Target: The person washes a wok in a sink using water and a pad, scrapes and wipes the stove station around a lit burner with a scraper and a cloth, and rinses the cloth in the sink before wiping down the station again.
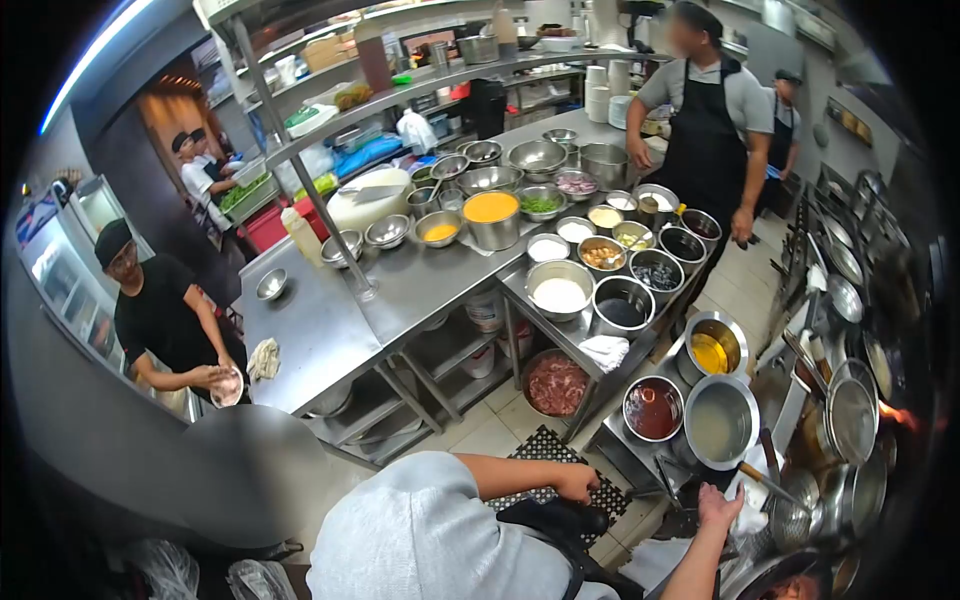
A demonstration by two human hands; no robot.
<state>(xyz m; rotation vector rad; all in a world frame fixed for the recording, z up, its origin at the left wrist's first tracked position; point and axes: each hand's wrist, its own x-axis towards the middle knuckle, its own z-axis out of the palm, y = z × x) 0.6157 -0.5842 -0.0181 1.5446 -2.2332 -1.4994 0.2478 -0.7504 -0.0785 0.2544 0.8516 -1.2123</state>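
Observation:
My left hand (577, 482) hangs in front of my body, above a black perforated floor mat (545, 447). Its fingers are curled in, and nothing shows in them. Palm partly up and fingers apart, my right hand (719, 507) is at the stove side, close to a white cloth (752, 512); whether they touch is unclear. Beyond it lies a wooden-handled strainer (790, 500). Nearby on a low stand are a pot of red-brown sauce (653, 408), a pot of cloudy liquid (721, 420) and a pot of yellow oil (712, 350).
Ahead is a steel counter (310, 340) with bowls and a pot of orange sauce (492, 220). A tub of raw meat (556, 385) sits beneath. Co-workers stand at left (160, 310) and beyond the counter (710, 120). Flame (900, 414) shows at right, beside stacked pans.

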